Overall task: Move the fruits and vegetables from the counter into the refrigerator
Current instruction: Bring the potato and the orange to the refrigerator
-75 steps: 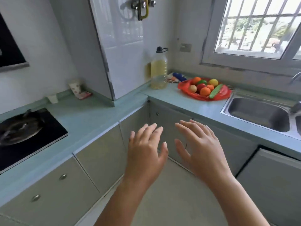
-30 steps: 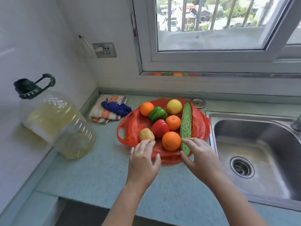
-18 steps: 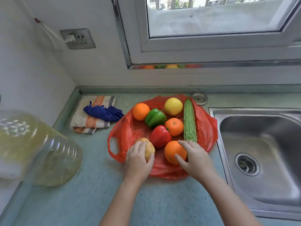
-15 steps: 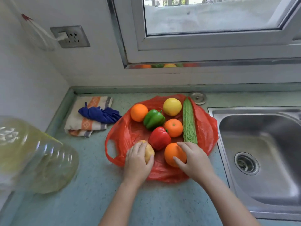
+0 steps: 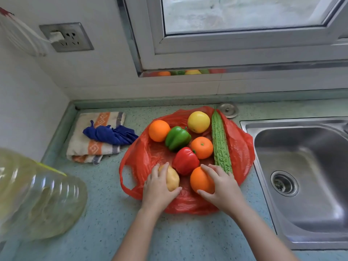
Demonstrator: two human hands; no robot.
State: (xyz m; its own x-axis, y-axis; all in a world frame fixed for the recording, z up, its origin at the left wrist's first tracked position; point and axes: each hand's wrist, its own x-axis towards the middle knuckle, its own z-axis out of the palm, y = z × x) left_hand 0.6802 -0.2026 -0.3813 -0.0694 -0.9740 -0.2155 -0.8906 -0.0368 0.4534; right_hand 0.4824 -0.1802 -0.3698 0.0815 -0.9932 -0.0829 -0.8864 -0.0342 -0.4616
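Speckled pale-green stone counter, set in a corner of white wall beneath an aluminium window frame; wall socket at 10 o'clock, steel sink at 3 o'clock, round metal sink plug at 1 o'clock. Striped towel with blue cloth on top at 9 o'clock; oil bottle at 8 o'clock. Red plastic bag lies flat mid-counter and carries all the produce: far orange, green pepper, yellow fruit, tangerine, bitter gourd, red pepper. At the bag's 7 o'clock, left hand wraps its fingers round the potato; at 5 o'clock, right hand cups the near orange, thumb at its near side. A second ago both hands only reached the bag's near edge with fingers extended; both items still rest on the bag.
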